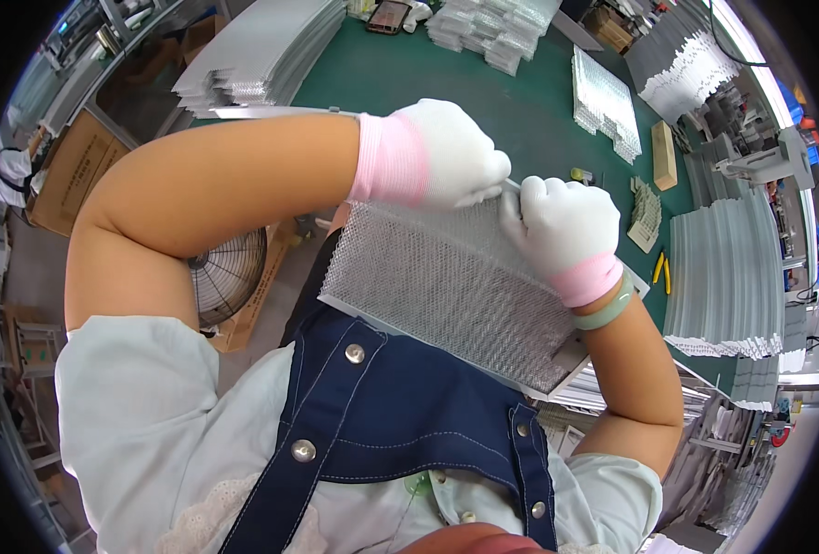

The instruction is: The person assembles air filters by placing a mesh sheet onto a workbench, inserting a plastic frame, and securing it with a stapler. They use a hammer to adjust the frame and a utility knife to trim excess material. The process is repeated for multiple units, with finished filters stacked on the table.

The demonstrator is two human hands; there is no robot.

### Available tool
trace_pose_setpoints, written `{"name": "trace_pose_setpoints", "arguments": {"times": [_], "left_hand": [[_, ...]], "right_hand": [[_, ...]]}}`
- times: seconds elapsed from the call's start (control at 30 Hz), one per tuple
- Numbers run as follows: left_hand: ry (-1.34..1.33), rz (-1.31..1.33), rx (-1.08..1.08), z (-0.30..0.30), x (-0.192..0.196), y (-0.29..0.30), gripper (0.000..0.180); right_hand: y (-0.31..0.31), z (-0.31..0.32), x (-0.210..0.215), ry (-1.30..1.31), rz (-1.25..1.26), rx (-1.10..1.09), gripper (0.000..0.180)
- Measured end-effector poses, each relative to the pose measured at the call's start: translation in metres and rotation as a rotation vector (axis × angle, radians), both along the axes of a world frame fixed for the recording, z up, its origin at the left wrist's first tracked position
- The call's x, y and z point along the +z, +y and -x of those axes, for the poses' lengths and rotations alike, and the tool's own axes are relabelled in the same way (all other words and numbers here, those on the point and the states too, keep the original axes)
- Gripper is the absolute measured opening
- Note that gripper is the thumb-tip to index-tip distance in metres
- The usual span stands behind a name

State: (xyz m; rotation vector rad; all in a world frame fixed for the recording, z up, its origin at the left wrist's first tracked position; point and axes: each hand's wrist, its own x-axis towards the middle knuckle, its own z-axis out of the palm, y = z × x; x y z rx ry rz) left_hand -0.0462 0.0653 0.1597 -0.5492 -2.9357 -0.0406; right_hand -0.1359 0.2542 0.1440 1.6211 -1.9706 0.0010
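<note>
A silver metal mesh panel (437,291) leans between my body and the green worktable (372,69), with a thin pale frame strip along its near edge. My left hand (455,157), in a white glove with a pink cuff, is closed at the panel's far edge. Close beside it, my right hand (566,222), gloved the same way, is closed too. A short piece of a thin white strip (512,184) shows between the two fists; the fingers hide the rest. A pale green bangle (608,309) circles my right wrist.
Grey metal sheets (261,51) are stacked at the far left of the table, mesh pieces (492,32) at the back and more mesh (605,106) at right. A wooden block (663,155), yellow-handled pliers (661,270) and stacked metal strips (723,272) lie right. A fan (229,277) stands low left.
</note>
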Motion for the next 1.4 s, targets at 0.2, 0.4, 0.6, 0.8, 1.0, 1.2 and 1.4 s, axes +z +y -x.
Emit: {"name": "trace_pose_setpoints", "arguments": {"times": [0.2,0.4,0.6,0.8,1.0,1.2,1.4], "left_hand": [[0.001,-0.028,-0.016,-0.005,-0.004,-0.002,0.023],[-0.607,-0.433,0.112,-0.003,0.019,-0.012,0.027],[-0.221,-0.208,-0.036,-0.013,-0.01,-0.014,0.024],[-0.079,-0.165,-0.065,-0.018,-0.018,-0.032,0.023],[-0.079,-0.188,-0.05,-0.016,-0.021,-0.041,0.023],[-0.108,-0.147,-0.018,-0.014,-0.018,-0.044,0.022],[-0.047,-0.036,0.015,-0.017,-0.018,-0.037,0.023]], "right_hand": [[-0.003,0.012,0.006,-0.75,-0.033,0.146,0.018],[-0.006,0.013,0.026,-1.12,-0.316,0.037,0.022],[-0.005,-0.001,0.004,-0.671,-0.203,0.026,0.033],[-0.011,0.003,0.003,-0.626,-0.217,0.044,0.032],[-0.016,-0.001,-0.002,-0.526,-0.171,-0.021,0.033],[-0.017,0.003,-0.004,-0.511,-0.099,0.028,0.035],[-0.02,0.001,-0.008,-0.359,-0.148,-0.045,0.031]]}}
